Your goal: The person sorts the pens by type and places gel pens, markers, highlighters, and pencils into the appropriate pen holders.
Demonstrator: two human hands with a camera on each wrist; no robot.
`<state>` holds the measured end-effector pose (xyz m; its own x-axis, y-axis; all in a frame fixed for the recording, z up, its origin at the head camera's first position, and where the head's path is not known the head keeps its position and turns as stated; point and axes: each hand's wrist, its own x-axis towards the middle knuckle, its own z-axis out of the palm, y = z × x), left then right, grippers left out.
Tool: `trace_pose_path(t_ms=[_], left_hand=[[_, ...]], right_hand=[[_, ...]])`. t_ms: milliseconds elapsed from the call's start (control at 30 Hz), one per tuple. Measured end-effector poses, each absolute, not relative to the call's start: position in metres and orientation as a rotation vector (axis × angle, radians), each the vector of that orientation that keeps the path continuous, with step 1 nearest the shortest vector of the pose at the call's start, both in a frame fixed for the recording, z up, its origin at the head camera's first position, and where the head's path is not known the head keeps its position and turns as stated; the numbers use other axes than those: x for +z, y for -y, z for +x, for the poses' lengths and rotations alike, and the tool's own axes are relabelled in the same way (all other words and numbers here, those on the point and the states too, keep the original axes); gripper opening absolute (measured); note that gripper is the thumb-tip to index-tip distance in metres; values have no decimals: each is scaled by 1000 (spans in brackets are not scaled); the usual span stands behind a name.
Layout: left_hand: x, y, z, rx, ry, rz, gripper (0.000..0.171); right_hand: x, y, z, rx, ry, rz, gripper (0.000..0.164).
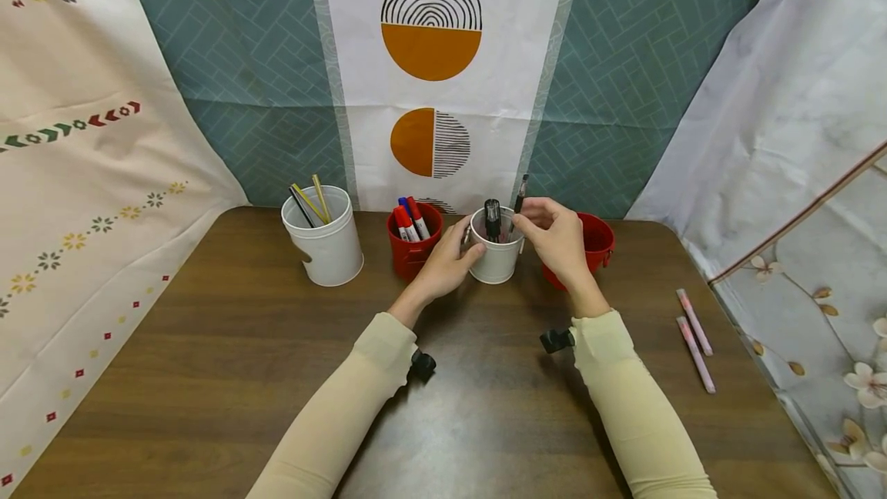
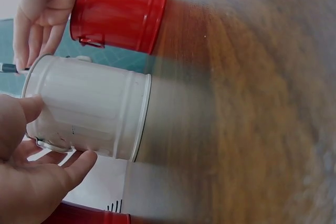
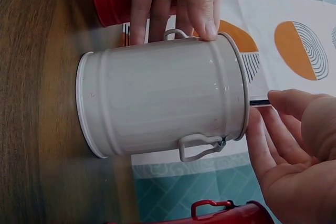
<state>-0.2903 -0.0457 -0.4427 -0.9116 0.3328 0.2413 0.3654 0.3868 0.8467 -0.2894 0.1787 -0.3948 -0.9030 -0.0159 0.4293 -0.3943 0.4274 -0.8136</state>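
In the head view my left hand holds the small white metal bucket by its left side, thumb in front and fingers behind. The left wrist view shows the thumb at the bucket wall and fingers near its handle. My right hand pinches a black pen that stands upright at the bucket's right rim, its lower end inside. In the right wrist view the pen runs from the fingertips past the rim. A thick black marker stands in the same bucket.
A red bucket with red and blue markers stands left, close to my left hand. Another red bucket is partly behind my right hand. Further left, a larger white bucket holds pencils. Two pink pens lie at the right.
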Motion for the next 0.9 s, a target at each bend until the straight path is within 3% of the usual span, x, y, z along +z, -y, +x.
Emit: trace_pose_path(t_ms=[900], left_hand=[[-444, 46, -291, -1563, 2606, -628, 66]], right_hand=[[-376, -193, -280, 1463, 2342, 412, 29]])
